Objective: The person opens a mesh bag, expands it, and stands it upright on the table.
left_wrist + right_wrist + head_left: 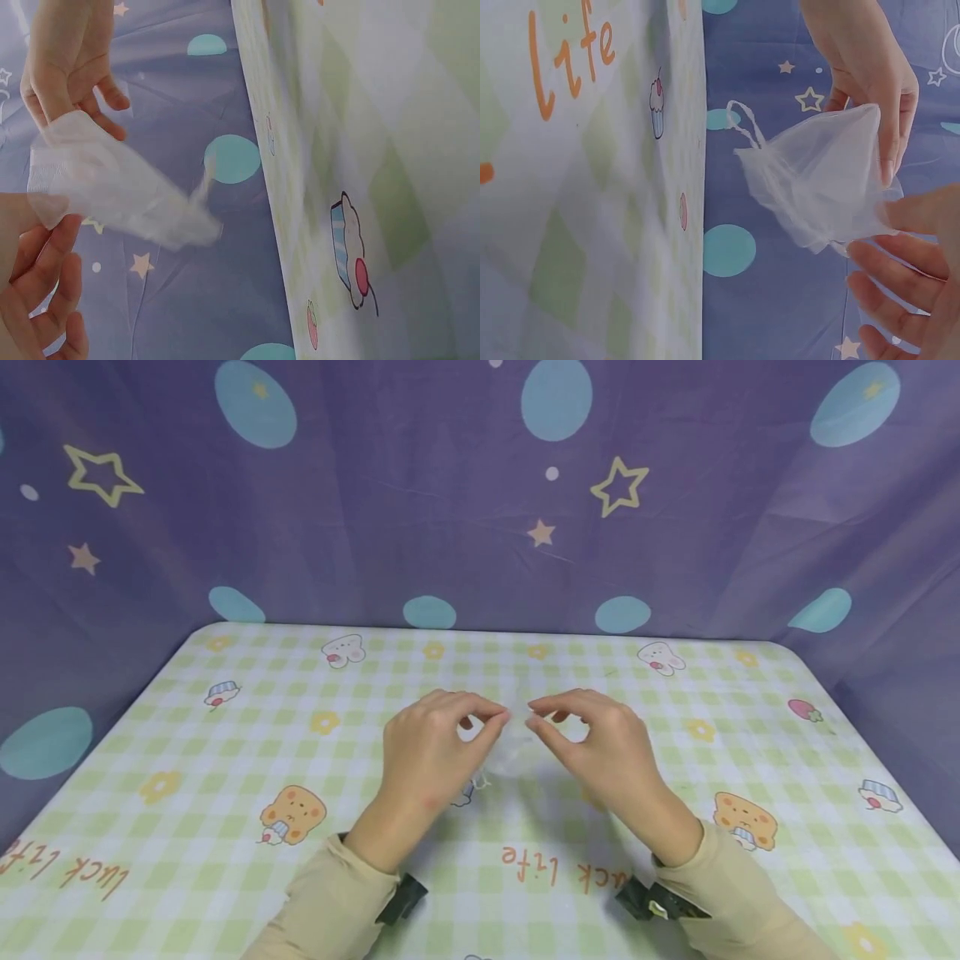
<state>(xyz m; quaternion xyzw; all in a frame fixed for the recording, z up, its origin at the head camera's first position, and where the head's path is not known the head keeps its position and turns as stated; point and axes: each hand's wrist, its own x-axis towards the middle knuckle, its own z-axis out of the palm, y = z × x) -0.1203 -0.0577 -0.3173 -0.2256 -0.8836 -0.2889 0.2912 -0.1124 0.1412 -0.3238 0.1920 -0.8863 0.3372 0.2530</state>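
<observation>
Bag (810,176): hung sheer and white above the counter (187,760).
Left hand (431,739): pinched one side.
Right hand (611,743): pinched the other.

Behind: purple curtain (450,493) with blue ovals (557,399), yellow stars (636,485) | Furniture: table (862,877), rounded far corners | Cover: green-and-white checked cloth (225,752) printed with bears (294,810), flowers (326,723), orange lettering (554,870) | Light: soft, faint shadows (551,818)

Our left hand (431,743) and right hand (611,743) pinch, fingertips (498,711) facing.
Each thumb (489,732) closes towards its forefinger (480,703), the two pairs of tips near but apart; behind the fingers, our wrists (382,837) and forearms (322,906) spread wider.
</observation>
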